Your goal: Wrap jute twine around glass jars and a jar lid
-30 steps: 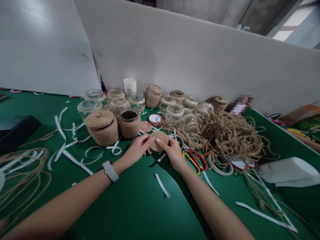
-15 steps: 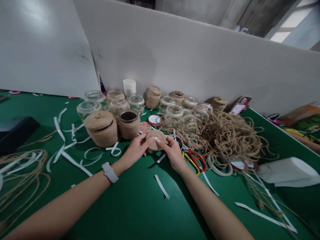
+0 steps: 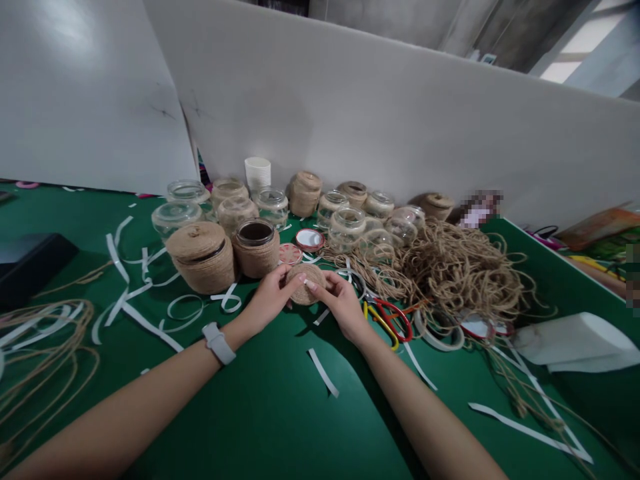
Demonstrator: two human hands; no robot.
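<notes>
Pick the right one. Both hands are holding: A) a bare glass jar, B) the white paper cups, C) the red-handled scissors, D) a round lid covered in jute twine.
D: the left hand and right hand pinch a twine-covered lid between their fingertips, above the green table.

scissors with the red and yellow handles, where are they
In the head view, the scissors lie on the green table just right of the right hand, beside the twine pile.

Head cam only, looks fwd & down over green table (image 3: 280, 413), close range.
</notes>
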